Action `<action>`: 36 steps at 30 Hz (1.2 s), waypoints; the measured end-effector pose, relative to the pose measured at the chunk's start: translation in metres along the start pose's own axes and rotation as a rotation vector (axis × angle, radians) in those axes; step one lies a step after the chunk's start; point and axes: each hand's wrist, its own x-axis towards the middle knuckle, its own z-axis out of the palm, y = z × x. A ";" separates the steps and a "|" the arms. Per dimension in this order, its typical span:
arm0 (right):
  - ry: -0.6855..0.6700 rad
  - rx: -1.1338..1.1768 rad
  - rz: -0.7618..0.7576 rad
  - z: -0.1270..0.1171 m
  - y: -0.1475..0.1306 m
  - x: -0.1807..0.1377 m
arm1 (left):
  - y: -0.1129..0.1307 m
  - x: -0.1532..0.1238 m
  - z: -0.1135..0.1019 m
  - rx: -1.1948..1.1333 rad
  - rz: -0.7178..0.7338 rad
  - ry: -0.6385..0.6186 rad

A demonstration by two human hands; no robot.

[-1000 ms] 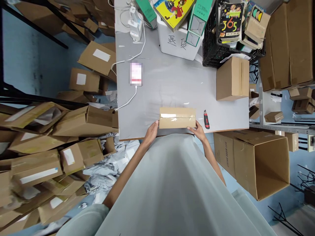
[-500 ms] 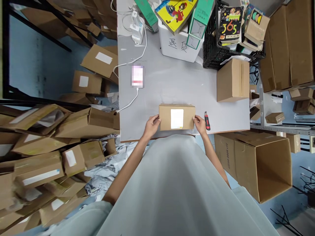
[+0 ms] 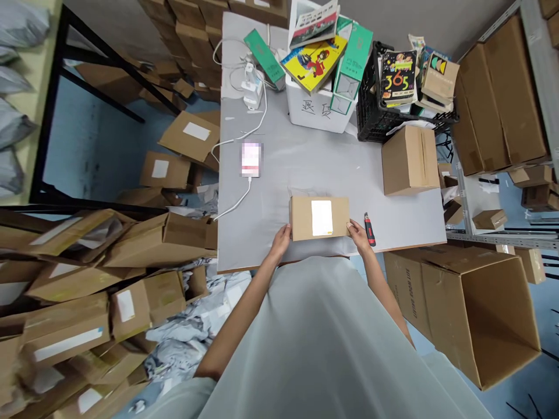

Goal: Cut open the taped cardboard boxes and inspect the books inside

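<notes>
A small cardboard box (image 3: 301, 218) with a white label (image 3: 322, 217) on its face is at the near side of the grey table (image 3: 305, 154). My left hand (image 3: 282, 240) grips its left end, fingers closed at the lower corner. At the opposite end, my right hand (image 3: 358, 234) pinches the lower right corner. Just right of that hand lies a red and black utility knife (image 3: 369, 229), untouched. Part of the fingers of both hands is hidden by the box edges.
A taller carton (image 3: 404, 160) stands at the table's right. Behind are a white bin (image 3: 314, 113) and a black crate (image 3: 369, 116) of books. A phone (image 3: 250, 160) charges at left. A large open carton (image 3: 445, 302) and piled boxes (image 3: 148, 302) flank the table.
The camera view has shifted, so the table appears lower. The box stays between both hands, tilted slightly differently, and my left hand now sits lower on its end.
</notes>
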 end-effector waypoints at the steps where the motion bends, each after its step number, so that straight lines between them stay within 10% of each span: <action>1: 0.016 -0.014 0.018 -0.003 -0.001 0.001 | 0.003 0.000 0.002 -0.001 -0.001 -0.008; 8: 0.110 -0.066 0.008 -0.010 -0.010 0.005 | 0.033 -0.020 0.012 -0.028 0.086 -0.060; 18: -0.180 -0.062 0.076 0.066 0.003 -0.032 | 0.083 -0.032 -0.016 0.008 0.395 -0.111; 25: 0.131 -0.031 -0.127 0.032 -0.043 -0.026 | 0.075 -0.025 0.006 -0.025 0.349 -0.011; 30: 0.070 -0.179 -0.389 0.017 -0.088 -0.024 | 0.056 -0.038 0.012 -0.107 0.106 -0.060; 36: 0.038 -0.528 -0.249 0.018 -0.096 -0.039 | 0.061 -0.042 0.003 -0.090 0.201 -0.199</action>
